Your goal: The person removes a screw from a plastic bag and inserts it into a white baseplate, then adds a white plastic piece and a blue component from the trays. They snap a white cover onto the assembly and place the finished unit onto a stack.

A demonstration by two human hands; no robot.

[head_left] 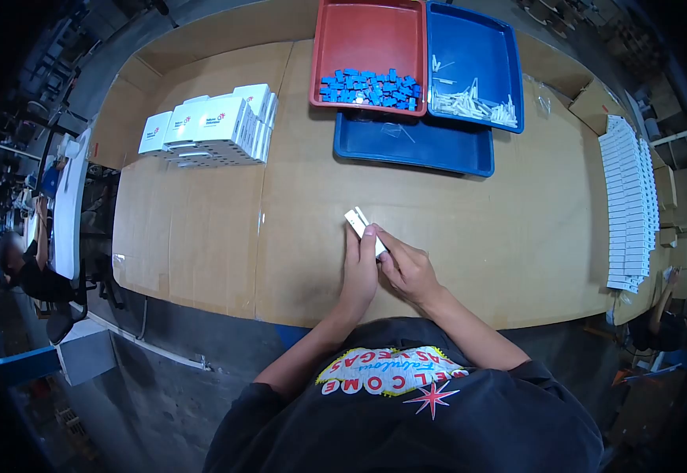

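Over the middle of the cardboard-covered table, a small white box (356, 217) is tilted up and to the left between my hands. My left hand (360, 266) is closed round its near part, the thumb lying along the top face. From the other side, my right hand (411, 273) grips the near right edge with its fingers bent in. The fingers cover much of the box's lower half. A narrow dark line runs along its far end, but I cannot make out whether that is a flap or a gap.
Stacked white boxes (209, 126) with red print stand at the left. A red tray (367, 35) holds blue pieces; a blue tray (473, 47) holds white sticks. Another blue tray (414, 154) sits below them. A long stack of white boxes (627, 205) lines the right edge. People work at both sides.
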